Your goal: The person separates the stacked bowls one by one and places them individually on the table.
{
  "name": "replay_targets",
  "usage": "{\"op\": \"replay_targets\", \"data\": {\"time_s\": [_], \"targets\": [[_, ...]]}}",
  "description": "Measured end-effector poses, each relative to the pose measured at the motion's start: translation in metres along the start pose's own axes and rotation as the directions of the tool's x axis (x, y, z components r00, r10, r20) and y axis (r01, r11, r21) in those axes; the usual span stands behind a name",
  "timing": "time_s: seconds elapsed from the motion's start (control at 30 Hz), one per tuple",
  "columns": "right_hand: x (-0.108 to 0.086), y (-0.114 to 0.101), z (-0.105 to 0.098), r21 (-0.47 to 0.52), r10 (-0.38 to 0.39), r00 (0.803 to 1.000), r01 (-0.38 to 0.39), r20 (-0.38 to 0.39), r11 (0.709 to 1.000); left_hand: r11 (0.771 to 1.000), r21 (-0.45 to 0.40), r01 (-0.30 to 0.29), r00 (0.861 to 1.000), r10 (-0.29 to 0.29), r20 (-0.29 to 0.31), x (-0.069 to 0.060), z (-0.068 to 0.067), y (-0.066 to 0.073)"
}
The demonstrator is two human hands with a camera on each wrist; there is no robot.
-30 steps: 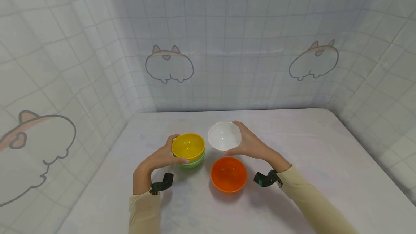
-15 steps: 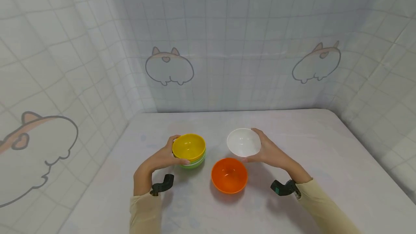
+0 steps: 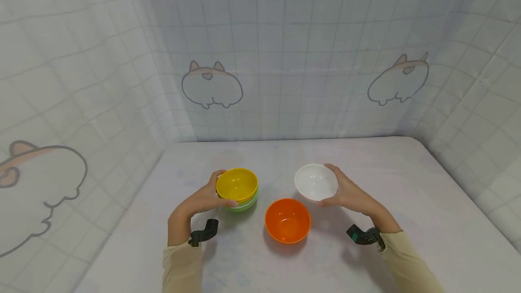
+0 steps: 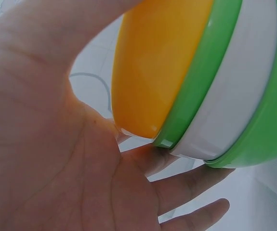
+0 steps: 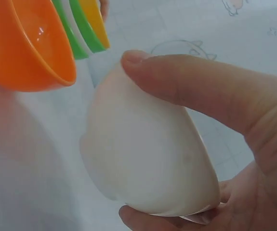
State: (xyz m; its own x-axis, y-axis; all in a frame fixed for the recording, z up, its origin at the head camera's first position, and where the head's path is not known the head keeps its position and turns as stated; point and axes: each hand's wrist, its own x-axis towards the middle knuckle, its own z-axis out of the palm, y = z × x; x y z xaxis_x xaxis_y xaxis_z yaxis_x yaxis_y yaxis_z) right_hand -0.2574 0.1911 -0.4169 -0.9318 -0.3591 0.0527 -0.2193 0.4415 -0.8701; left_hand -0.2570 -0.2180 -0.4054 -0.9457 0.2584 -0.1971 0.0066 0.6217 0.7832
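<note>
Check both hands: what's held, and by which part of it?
Left hand: bowl stack, gripped by its outer side. Right hand: white bowl, gripped by its outer wall.

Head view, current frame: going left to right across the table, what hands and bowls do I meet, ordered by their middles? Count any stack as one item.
Left hand, yellow-topped stack of bowls, orange bowl, separate white bowl, right hand.
</note>
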Motion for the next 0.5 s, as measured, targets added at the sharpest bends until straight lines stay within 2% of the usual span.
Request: {"op": "replay_targets", "data": {"time_s": [0.5], "targets": [[-0.013,0.024,0.005,-0.035,0.031,0.997,-0.028,0.074,0.999,1.000,0.006,-0.022,1.000,0.022,-0.021,-0.015,0.013,-0.005]]}}
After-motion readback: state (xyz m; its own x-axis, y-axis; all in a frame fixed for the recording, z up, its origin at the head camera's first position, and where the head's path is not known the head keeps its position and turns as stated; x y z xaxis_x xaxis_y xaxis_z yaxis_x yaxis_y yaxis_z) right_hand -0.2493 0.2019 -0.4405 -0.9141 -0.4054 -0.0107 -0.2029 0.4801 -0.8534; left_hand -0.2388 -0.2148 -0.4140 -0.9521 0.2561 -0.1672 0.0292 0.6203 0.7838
